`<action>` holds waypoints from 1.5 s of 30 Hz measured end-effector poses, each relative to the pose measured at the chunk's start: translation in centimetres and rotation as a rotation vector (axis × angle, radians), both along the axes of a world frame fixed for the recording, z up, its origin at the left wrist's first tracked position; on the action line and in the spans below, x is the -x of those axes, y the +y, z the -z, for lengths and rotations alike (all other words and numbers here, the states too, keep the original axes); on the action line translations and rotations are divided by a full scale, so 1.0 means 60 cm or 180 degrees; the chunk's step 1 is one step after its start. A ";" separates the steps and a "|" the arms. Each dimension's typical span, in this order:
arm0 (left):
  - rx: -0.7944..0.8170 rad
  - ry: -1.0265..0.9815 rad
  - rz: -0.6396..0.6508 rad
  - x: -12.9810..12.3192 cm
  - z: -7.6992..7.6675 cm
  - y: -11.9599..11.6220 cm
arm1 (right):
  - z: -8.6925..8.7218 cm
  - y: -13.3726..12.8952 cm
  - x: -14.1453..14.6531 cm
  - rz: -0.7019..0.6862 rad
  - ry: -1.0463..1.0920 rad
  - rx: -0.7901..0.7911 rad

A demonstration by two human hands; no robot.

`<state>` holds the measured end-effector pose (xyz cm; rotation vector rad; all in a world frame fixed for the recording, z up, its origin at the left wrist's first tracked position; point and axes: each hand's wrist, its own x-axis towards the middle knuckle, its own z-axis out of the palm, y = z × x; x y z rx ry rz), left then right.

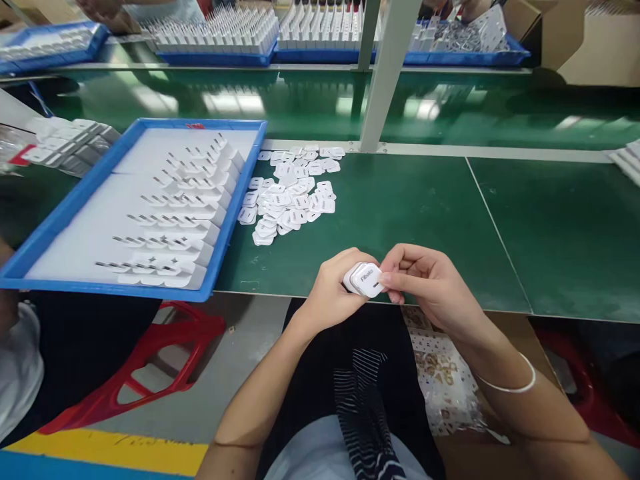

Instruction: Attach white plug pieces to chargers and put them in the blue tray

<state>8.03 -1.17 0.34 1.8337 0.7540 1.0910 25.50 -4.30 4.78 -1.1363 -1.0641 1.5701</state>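
My left hand point(333, 287) is closed around a white plug charger body point(349, 277) above the table's front edge. Against its end lies a white cover plate point(369, 281) with dark printing and a small slot. Thumb and fingers of my right hand point(433, 283) pinch that plate at its right edge. Whether the plate is fully seated on the body I cannot tell. A loose pile of similar white cover plates point(293, 200) lies ahead of my hands. Left of the pile, a blue-rimmed tray point(207, 283) holds rows of white charger bodies point(185, 230) with metal prongs upward.
A metal post point(387, 80) rises from the green table point(415, 200) at its back rail. Beyond stand blue trays of upright parts point(215, 33). Grey-white blocks point(75, 143) sit at far left. Below are a red stool point(165, 353) and a bag of small parts point(445, 380).
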 end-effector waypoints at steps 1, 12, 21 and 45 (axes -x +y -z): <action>-0.0024 -0.0015 -0.0006 -0.001 0.000 0.000 | 0.001 0.001 0.000 -0.0015 0.0040 0.0012; -0.0097 0.0032 0.0037 -0.002 -0.001 0.002 | 0.006 0.005 0.003 -0.0098 0.0174 0.0145; -0.0131 0.0031 0.0050 -0.003 0.001 0.001 | 0.016 0.000 0.002 0.0037 0.0105 -0.0024; -0.0179 -0.0027 0.0061 -0.002 0.002 0.002 | 0.019 -0.003 0.006 0.0169 0.0236 -0.0029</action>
